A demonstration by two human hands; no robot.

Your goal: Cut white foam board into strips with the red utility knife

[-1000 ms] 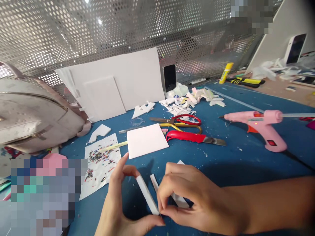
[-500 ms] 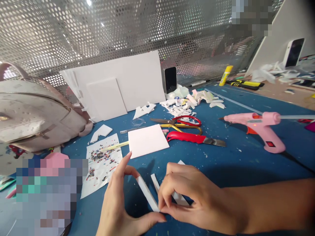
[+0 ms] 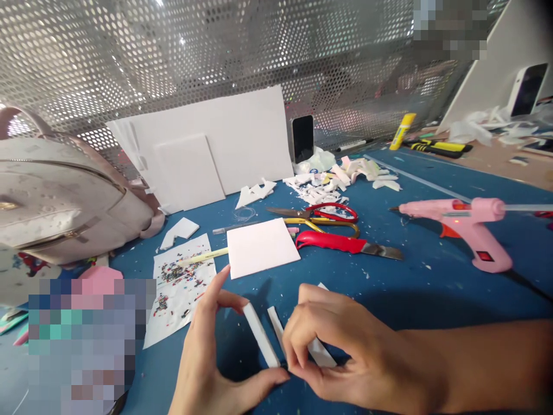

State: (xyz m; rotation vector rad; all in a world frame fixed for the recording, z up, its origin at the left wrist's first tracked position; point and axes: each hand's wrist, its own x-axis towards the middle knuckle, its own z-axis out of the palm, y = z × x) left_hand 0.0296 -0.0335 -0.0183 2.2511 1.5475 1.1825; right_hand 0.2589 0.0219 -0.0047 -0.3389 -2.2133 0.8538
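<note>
Between the thumb and fingers of my left hand (image 3: 216, 351) a white foam board strip (image 3: 261, 336) is held by its two ends, tilted over the blue table. My right hand (image 3: 337, 346) is pinched just right of the strip's lower end, close to my left thumb; whatever its fingertips hold is hidden. Under and beside the right hand lie a thin white strip (image 3: 275, 324) and another white piece (image 3: 322, 353), both partly covered by it. A flat white foam board rectangle (image 3: 263, 248) lies beyond my hands.
A pink hot glue gun (image 3: 462, 216) lies at right, its cord trailing. Red-handled scissors (image 3: 341, 212) and a red-handled knife (image 3: 332, 242) lie behind the hands. White scraps (image 3: 322, 187), a crumb-covered paper sheet (image 3: 173, 300) and a backpack (image 3: 60, 196) are around them.
My right hand's fingertips have drawn slightly right, away from the foam strip's lower end. My left hand still holds the strip. The whole view has shifted a little.
</note>
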